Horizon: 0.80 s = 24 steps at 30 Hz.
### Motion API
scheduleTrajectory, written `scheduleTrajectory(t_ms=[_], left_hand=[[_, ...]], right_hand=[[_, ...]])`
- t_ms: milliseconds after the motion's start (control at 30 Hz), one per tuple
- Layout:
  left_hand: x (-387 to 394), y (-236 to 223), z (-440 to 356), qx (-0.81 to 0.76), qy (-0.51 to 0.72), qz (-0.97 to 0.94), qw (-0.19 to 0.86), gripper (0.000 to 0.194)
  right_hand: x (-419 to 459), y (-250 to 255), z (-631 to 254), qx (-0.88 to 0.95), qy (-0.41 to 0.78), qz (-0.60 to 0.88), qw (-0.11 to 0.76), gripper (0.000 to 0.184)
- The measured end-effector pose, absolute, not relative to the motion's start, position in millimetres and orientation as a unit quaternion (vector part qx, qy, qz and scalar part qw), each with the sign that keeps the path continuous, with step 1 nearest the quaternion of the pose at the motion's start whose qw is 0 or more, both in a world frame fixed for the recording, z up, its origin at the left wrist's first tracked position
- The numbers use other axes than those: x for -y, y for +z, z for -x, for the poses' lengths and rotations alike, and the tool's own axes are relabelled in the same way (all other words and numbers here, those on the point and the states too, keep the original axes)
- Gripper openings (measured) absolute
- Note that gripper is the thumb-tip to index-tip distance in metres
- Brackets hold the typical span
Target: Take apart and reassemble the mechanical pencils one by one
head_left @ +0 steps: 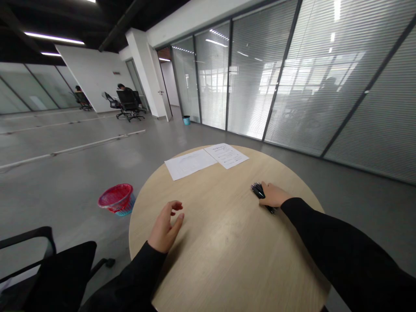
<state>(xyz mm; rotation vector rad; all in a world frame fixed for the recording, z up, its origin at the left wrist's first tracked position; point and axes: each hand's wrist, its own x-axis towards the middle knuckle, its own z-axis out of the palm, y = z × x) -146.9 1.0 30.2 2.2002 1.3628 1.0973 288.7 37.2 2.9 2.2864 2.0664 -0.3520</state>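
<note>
On the right part of the round wooden table [224, 225], my right hand [272, 195] is closed over a bundle of black pens [258, 189]. Their tips stick out to the left of my fingers, and the other ends show below the hand; the palm hides their middle. My left hand [167, 226] is at the left side of the table, fingers curled but apart, with nothing in it. Toward the far edge lie two sheets of paper, a left sheet [188, 164] and a printed right sheet [227, 156], touching or slightly overlapping.
Left of the table stands a wastebasket [118, 199] with a red liner. A black office chair [61, 273] is at the lower left. Farther back are a small blue bin [186, 120], a glass partition with blinds [253, 78] and a person seated near office chairs [128, 102].
</note>
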Motion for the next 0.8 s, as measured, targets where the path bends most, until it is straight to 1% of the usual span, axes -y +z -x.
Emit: scheduleTrajectory(t_ms=[67,200,267,400,467,500,567,633,700,767,800], left_hand=[[-4.1,26.0,145.2,-0.474,0.368,-0.776,0.195,0.025],[-7.1,18.2,141.8,-0.459,0.326,-0.793,0.233,0.021],[-6.7,16.1,139.2,-0.444,0.307,-0.805,0.247,0.020],[-2.8,16.9,135.3,-0.415,0.285,-0.817,0.281,0.018],[-0.4,17.9,132.7,-0.413,0.282,-0.810,0.306,0.018],[0.5,17.9,130.6,-0.413,0.281,-0.803,0.325,0.019],[0.5,15.9,123.9,-0.404,0.276,-0.786,0.379,0.023],[-2.3,11.6,114.6,-0.391,0.280,-0.754,0.447,0.034],[-7.8,6.5,105.5,-0.380,0.295,-0.708,0.517,0.048],[-14.9,2.6,99.8,-0.372,0.303,-0.670,0.567,0.058],[-18.4,1.5,98.8,-0.369,0.312,-0.663,0.571,0.061]], right_hand=[[-32.5,4.1,-279.4,-0.659,-0.110,-0.744,0.010,0.078],[-26.6,4.4,-263.4,-0.631,-0.136,-0.764,0.001,0.087],[-25.5,4.3,-256.9,-0.628,-0.152,-0.764,-0.009,0.081],[-25.1,6.7,-241.1,-0.639,-0.169,-0.750,-0.032,0.062],[-25.9,9.5,-226.2,-0.648,-0.187,-0.736,-0.058,0.056],[-26.5,11.0,-215.7,-0.655,-0.202,-0.723,-0.080,0.053],[-28.1,13.7,-187.7,-0.646,-0.278,-0.673,-0.230,0.045],[-29.9,14.9,-151.9,-0.605,-0.372,-0.618,-0.337,0.031],[-31.9,13.7,-112.0,-0.543,-0.461,-0.565,-0.416,0.023],[-34.2,10.6,-73.9,-0.466,-0.542,-0.513,-0.476,0.024],[-35.3,8.7,-57.0,-0.430,-0.570,-0.489,-0.501,0.025]])
